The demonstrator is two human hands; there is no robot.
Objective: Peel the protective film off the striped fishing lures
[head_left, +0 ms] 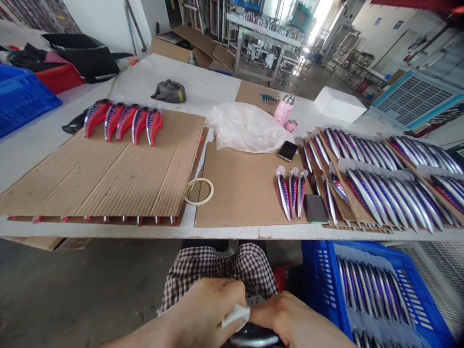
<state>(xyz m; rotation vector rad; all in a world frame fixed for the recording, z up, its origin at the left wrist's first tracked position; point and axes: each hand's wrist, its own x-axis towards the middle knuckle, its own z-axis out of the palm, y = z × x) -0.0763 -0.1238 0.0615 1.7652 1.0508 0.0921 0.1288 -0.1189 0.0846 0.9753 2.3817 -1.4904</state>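
Low in front of my lap, a dark, silvery fishing lure [253, 337] shows between my two hands, partly cut off by the bottom edge. Closed around its near-left part is my left hand [208, 309], with a white scrap [236, 315] at the thumb; whether it is wrapped on or pinched I cannot tell. My right hand [290, 314] has its fingers curled over the lure's other side. On the cardboard sheet [239, 193] straight ahead lie three purple-and-silver lures [293, 195] with clear lips, beside a dark grey block [315, 209].
At left, red-painted lures [125, 123] lie on stacked cardboard [108, 174], near a tape roll [199, 192]. Rows of silver lures [391, 193] fill the right side. A blue crate [319, 270] stands below right. Behind are a plastic bag [246, 128], phone [287, 151] and pink bottle [283, 111].
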